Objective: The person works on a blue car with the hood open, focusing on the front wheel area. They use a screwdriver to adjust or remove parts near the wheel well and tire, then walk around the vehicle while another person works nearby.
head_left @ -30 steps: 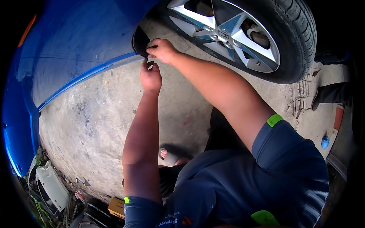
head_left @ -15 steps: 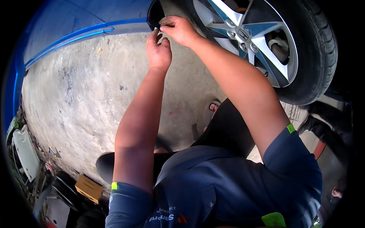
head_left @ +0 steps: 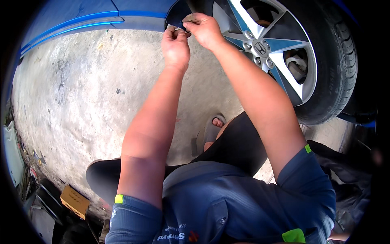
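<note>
Left hand (head_left: 176,46) and right hand (head_left: 206,31) work close together at a dark flap (head_left: 175,16) beside a car wheel (head_left: 260,47).
Nearest lie the person's dark blue shirt (head_left: 243,191) and black-clad legs (head_left: 231,142), with a brown box (head_left: 75,202) on the left side and a sandalled foot (head_left: 211,132) near the middle, on the stained concrete floor (head_left: 89,93). Farther off, on the right, stands the wheel, with silver spokes and blue-green inserts. At the far side both hands have their fingers bent in toward the thumbs at the flap's lower edge; the fingertips are small and partly hidden, so I cannot tell whether they grip the flap or something between them. The flap sits between the wheel and the blue car body (head_left: 138,8), far left.
</note>
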Demonstrator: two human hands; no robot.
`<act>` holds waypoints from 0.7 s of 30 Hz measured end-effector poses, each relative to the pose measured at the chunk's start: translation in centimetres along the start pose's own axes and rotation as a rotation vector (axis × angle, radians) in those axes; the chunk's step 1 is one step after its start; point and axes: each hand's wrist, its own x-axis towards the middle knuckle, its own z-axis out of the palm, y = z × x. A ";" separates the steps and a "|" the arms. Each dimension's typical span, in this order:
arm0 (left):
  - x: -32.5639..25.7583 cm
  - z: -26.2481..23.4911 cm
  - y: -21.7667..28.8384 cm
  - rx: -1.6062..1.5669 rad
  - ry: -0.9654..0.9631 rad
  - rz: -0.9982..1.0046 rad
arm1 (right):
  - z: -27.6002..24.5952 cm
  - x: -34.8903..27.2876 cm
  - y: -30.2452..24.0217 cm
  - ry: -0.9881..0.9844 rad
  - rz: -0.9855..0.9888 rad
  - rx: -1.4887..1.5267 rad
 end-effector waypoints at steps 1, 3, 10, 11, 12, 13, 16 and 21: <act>0.0 0.2 0.4 0.033 0.041 -0.002 | -0.1 -0.1 -0.4 0.004 -0.039 -0.096; 0.6 -0.1 0.3 0.065 0.030 0.023 | -0.5 -0.8 -0.4 0.001 -0.055 -0.219; 1.4 -1.5 0.0 -0.189 -0.111 -0.113 | -0.7 -2.8 -1.6 0.092 -0.344 -0.687; 1.5 -1.3 0.2 -0.198 -0.121 -0.121 | -0.7 -2.7 -1.6 0.107 -0.366 -0.733; 1.4 -1.2 0.2 -0.205 -0.127 -0.130 | -0.7 -2.8 -1.7 0.119 -0.386 -0.778; 1.5 -1.2 0.0 -0.211 -0.133 -0.128 | -0.8 -2.8 -1.8 0.155 -0.470 -0.783; 2.0 -0.8 -0.3 -0.228 -0.131 -0.113 | -0.9 -2.5 -1.6 0.146 -0.507 -0.789; 1.6 0.3 -0.8 -0.274 -0.022 -0.052 | -0.5 -2.2 -1.4 0.122 -0.522 -0.805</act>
